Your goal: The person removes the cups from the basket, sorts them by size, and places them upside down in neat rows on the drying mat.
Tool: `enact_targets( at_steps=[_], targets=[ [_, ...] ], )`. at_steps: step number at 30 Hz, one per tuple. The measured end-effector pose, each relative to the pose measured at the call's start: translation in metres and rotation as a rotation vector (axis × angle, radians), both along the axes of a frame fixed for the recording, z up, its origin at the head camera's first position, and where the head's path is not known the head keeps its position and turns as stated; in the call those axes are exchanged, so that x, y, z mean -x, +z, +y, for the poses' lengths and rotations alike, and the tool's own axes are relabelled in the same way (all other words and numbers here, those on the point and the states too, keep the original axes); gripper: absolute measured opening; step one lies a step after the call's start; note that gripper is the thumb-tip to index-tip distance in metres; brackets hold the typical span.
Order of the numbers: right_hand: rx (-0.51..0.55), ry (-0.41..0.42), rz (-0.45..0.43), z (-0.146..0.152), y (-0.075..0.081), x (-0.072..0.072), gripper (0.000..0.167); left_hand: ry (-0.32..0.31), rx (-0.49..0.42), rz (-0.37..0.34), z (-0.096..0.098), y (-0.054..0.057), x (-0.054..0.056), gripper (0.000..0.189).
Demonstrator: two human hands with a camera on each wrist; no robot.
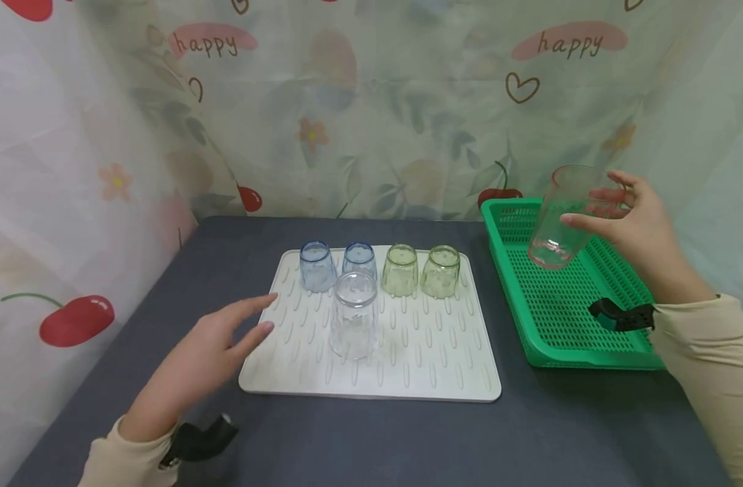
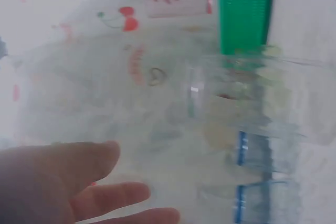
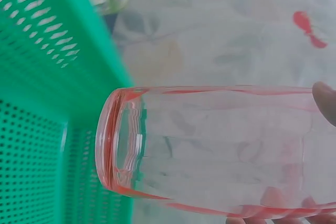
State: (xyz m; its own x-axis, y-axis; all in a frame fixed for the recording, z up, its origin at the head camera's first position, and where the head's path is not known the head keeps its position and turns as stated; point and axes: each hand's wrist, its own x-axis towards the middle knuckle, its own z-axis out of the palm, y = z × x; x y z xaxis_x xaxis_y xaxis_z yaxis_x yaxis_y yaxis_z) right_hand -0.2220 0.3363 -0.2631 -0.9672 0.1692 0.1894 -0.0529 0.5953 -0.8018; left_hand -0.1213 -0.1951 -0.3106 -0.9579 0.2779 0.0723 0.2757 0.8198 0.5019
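Note:
My right hand grips a tall pink-tinted drinking glass between thumb and fingers, slightly tilted above the green basket. In the right wrist view the thick base of the glass points toward the basket. My left hand holds nothing; its thumb and fingers are spread at the left edge of the white mat. Nearest to it is a tall clear glass on the mat. Behind that glass, two short blue glasses and two green glasses stand in a row.
The mat lies on a dark grey table, with the basket to its right. A patterned cloth hangs behind the table and along its sides. A black wrist device is strapped on each forearm.

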Motion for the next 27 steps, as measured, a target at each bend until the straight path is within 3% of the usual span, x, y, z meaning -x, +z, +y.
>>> enact_targets(
  at_steps=[5,10,14,19,27],
  targets=[
    [0.049,0.032,0.041,-0.014,0.012,-0.01,0.091,0.05,-0.117,0.207,0.006,0.019,-0.007,0.044],
    [0.049,0.062,0.111,-0.035,0.018,-0.021,0.089,0.024,-0.244,0.401,0.016,0.023,-0.009,0.047],
    [0.027,0.109,0.169,-0.055,0.017,-0.03,0.088,-0.043,-0.376,0.433,0.029,0.026,-0.01,0.06],
    [-0.01,0.171,0.173,-0.08,0.013,-0.042,0.089,-0.153,-0.492,0.426,0.047,0.023,-0.011,0.065],
    [-0.002,0.342,0.249,-0.116,0.001,-0.063,0.091,-0.236,-0.618,0.391,0.067,0.012,-0.012,0.068]
  ],
)
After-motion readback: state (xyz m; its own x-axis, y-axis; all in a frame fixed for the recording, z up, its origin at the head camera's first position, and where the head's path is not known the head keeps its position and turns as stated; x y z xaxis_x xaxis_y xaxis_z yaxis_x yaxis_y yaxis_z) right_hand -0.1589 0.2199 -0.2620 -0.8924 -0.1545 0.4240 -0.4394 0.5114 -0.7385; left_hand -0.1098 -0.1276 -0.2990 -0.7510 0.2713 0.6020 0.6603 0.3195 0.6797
